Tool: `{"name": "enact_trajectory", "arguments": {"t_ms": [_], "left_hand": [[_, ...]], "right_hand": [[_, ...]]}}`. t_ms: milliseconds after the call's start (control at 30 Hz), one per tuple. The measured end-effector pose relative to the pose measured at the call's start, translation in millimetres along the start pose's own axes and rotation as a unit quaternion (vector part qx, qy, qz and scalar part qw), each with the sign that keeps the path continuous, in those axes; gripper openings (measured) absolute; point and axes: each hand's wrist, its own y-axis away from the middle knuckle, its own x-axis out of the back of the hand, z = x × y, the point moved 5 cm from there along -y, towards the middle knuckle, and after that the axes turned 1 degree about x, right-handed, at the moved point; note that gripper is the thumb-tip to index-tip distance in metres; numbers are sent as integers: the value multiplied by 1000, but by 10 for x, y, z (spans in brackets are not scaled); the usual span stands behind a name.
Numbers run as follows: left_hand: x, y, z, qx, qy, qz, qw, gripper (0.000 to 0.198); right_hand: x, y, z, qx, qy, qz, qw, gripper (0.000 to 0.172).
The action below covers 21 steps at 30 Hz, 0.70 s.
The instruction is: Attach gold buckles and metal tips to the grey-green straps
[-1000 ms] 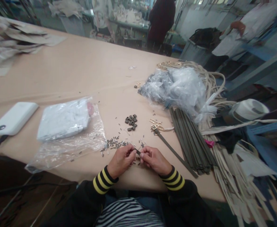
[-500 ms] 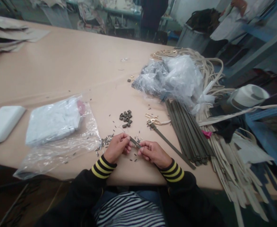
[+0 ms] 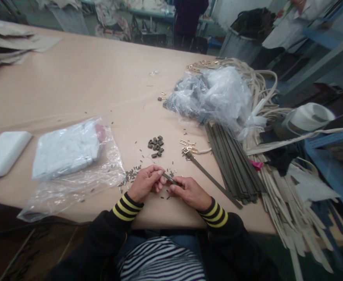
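Between my two hands is a dark olive strap (image 3: 170, 179), its ends hidden by my fingers. My left hand (image 3: 147, 181) is closed in a pinch on one end of it, and my right hand (image 3: 191, 192) pinches the other. Just beyond my hands sits a small heap of olive strap loops (image 3: 155, 146). Small metal pieces (image 3: 133, 174) lie scattered beside my left hand. To the right, a strap with a gold buckle (image 3: 209, 175) lies slantwise, near several loose gold buckles (image 3: 188, 144).
A bundle of olive straps (image 3: 233, 164) lies at right, below a clear plastic bag (image 3: 215, 91) and beige straps (image 3: 259, 82). At left are a wrapped white packet (image 3: 67, 148) and a white box (image 3: 7, 152). Two people (image 3: 189, 19) are in the background.
The strap between my hands now bows slightly upward, where it was straighter before. My right fingers have shifted a little along it. Both hands keep hold.
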Motion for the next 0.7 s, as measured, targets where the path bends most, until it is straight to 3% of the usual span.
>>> {"name": "enact_trajectory", "arguments": {"t_ms": [100,233,367,533,700], "left_hand": [[5,4,-8,7,-18,11,1000,27],[-3,9,1,10,-59,35,998,34],[-10,2,-14,17,-60,43,997,34],[-8,-6,-14,12,-74,41,996,32],[-49,45,50,-16,-158,49,986,23]], "right_hand": [[-24,2,25,-11,-2,-8,1000,28],[-137,18,64,-59,-142,-87,984,36],[-162,28,49,-73,-210,-105,969,39],[-151,26,32,-78,-161,-98,979,37],[-77,23,40,-50,-10,-23,998,37]]}}
